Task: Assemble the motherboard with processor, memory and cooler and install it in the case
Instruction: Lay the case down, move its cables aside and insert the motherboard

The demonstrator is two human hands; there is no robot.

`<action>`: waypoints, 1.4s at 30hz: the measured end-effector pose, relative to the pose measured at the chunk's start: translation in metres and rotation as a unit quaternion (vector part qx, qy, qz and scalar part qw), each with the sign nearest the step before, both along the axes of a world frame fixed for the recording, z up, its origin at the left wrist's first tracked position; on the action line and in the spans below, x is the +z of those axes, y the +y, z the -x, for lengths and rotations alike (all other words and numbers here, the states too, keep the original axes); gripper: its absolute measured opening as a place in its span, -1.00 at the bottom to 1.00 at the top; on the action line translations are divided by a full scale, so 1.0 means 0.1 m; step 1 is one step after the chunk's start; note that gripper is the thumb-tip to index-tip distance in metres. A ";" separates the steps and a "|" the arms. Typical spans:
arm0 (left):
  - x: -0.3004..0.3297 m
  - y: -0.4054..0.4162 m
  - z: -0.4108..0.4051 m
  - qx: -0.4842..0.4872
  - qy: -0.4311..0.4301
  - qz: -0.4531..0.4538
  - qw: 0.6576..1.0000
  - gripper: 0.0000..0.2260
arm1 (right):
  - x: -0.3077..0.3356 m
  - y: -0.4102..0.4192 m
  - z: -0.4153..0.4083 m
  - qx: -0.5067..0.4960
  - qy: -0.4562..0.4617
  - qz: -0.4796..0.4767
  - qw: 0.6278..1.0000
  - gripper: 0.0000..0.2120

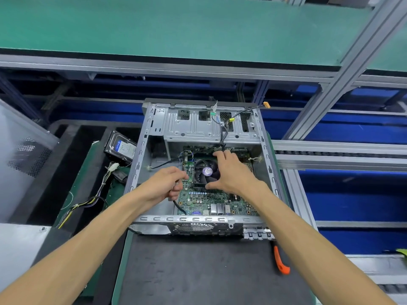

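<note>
An open metal case (154, 219) lies on the bench with the green motherboard (204, 200) inside it. A black cooler fan (206, 172) with a purple centre label sits on the board. My right hand (233, 172) spans the cooler, fingers at its far edge and thumb at its near edge. My left hand (167, 183) is curled at the board's left edge and holds a thin black cable (179, 208) that runs toward the case's front wall. The memory slots are mostly hidden behind my right hand.
A hard drive (121, 148) lies left of the case beside a bundle of power wires (88, 201). An orange-handled tool (280, 259) rests on the dark mat (198, 271) at the right. Loose front-panel cables (224, 128) hang over the drive cage. A shelf frame stands behind.
</note>
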State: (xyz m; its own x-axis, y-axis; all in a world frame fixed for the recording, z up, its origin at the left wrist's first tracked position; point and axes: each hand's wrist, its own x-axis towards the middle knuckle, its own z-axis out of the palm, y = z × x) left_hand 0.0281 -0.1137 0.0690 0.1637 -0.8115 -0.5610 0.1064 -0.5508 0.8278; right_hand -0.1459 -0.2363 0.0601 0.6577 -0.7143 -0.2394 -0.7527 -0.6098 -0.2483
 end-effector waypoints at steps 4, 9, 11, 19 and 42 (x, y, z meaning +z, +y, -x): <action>0.02 0.02 -0.04 -0.010 0.030 0.051 0.998 -0.82 | -0.12 -0.07 -0.06 0.042 0.026 -0.029 0.998 0.07; -0.01 0.06 -0.12 -0.037 0.038 0.084 0.995 -0.85 | -0.14 -0.15 -0.09 0.049 0.012 -0.026 0.998 0.00; -0.03 0.08 -0.13 -0.054 0.031 0.090 0.994 -0.86 | -0.14 -0.17 -0.09 0.050 0.005 -0.023 0.998 0.00; 0.04 0.08 -0.09 -0.093 -0.015 0.130 0.987 -0.86 | -0.15 -0.18 -0.06 0.051 -0.009 -0.013 0.999 -0.02; -0.04 -0.04 -0.03 -0.007 -0.006 0.110 0.994 -0.89 | 0.04 -0.02 -0.03 0.050 -0.063 0.004 0.997 -0.51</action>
